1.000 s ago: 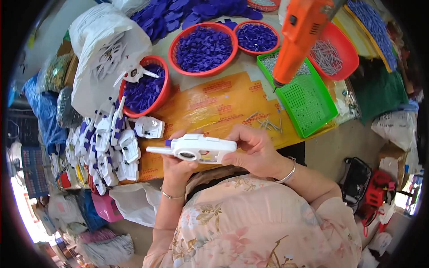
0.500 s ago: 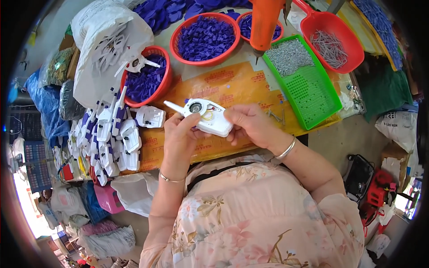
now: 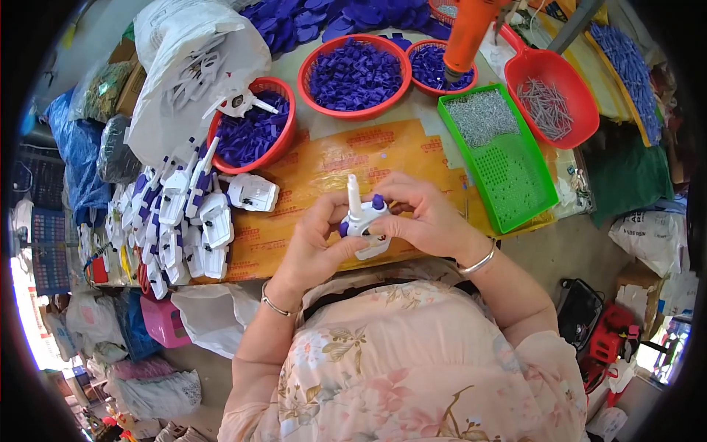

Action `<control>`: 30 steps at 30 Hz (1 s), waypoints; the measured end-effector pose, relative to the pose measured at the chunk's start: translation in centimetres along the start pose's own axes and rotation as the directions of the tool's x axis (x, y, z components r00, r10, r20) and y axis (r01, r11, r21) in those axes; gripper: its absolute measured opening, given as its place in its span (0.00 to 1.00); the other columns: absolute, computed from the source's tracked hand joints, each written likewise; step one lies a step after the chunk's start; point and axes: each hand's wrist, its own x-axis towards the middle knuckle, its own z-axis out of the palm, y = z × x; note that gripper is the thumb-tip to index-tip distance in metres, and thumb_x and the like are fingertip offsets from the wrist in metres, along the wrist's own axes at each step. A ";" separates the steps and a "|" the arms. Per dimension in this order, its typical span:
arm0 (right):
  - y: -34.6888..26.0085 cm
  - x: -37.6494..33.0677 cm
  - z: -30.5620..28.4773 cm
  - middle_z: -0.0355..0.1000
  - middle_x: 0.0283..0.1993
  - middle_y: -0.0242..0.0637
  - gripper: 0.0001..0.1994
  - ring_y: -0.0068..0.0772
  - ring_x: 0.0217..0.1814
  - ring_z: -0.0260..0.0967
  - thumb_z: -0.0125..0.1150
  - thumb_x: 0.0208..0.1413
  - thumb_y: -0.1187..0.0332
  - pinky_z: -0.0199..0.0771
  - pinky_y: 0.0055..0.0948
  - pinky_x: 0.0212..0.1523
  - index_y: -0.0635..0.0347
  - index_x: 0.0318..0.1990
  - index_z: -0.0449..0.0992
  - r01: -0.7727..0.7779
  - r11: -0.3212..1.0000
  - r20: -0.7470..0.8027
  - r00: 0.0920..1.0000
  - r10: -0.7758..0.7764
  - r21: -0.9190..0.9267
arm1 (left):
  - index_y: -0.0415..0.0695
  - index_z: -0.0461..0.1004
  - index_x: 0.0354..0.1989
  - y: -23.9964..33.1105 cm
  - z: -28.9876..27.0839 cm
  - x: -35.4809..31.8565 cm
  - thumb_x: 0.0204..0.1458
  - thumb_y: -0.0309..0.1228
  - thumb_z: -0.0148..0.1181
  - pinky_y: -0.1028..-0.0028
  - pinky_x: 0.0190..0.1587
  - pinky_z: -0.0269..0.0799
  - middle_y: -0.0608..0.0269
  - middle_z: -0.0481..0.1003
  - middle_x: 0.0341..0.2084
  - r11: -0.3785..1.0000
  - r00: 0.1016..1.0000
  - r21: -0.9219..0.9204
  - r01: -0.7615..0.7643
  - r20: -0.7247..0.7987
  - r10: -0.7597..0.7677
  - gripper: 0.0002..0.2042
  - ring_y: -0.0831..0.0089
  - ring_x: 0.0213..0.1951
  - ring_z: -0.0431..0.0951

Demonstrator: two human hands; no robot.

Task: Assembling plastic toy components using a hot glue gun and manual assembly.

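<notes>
A white toy walkie-talkie housing (image 3: 366,230) with a white antenna and a purple knob is held between my two hands above the near part of the table. My left hand (image 3: 322,234) grips its left side, fingers curled behind and thumb in front. On the other side, my right hand (image 3: 429,221) closes round the edge by the purple knob. The antenna points away from me, and the top end is tipped up. My fingers hide much of the housing, and its inside can hardly be seen. A separate white shell (image 3: 252,192) lies on the table to the left.
A pile of white and purple housings (image 3: 174,202) sits at left. Red baskets (image 3: 359,115) of purple parts stand at the back. An orange power screwdriver (image 3: 471,38) hangs above. On the right are a green screw tray (image 3: 524,193) and a red scoop (image 3: 586,124) of long screws.
The housing has turned from lying sideways with its wired inside facing up to standing with the antenna pointing away. Both hands have shifted their hold around it, and the view has moved slightly.
</notes>
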 end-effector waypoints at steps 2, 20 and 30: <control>-0.5 0.0 0.1 0.61 0.28 0.30 0.10 0.21 0.34 0.62 0.66 0.45 0.72 0.64 0.22 0.33 0.63 0.35 0.73 0.102 0.972 0.021 0.995 -0.100 -0.210 | 0.36 0.63 0.50 0.2 -0.3 0.0 0.43 0.18 0.62 0.76 0.45 0.70 0.57 0.76 0.41 0.939 0.986 0.305 -0.158 0.104 0.132 0.23 0.74 0.43 0.75; 2.7 1.0 1.8 0.73 0.37 0.27 0.08 0.15 0.38 0.66 0.56 0.57 0.70 0.67 0.19 0.42 0.65 0.40 0.75 -0.072 0.930 -0.279 0.943 0.181 0.360 | 0.33 0.67 0.48 -2.5 0.2 -3.3 0.53 0.25 0.57 0.79 0.33 0.74 0.62 0.74 0.32 0.996 0.982 0.071 0.048 -0.186 -0.035 0.15 0.80 0.33 0.75; 1.0 2.6 2.5 0.68 0.30 0.32 0.08 0.22 0.33 0.65 0.63 0.50 0.70 0.65 0.24 0.34 0.63 0.34 0.72 0.046 0.957 -0.114 0.990 -0.081 -0.285 | 0.33 0.67 0.50 1.2 -1.6 0.2 0.50 0.23 0.57 0.73 0.40 0.71 0.54 0.73 0.35 0.891 0.928 0.407 -0.203 -0.209 0.308 0.18 0.70 0.38 0.74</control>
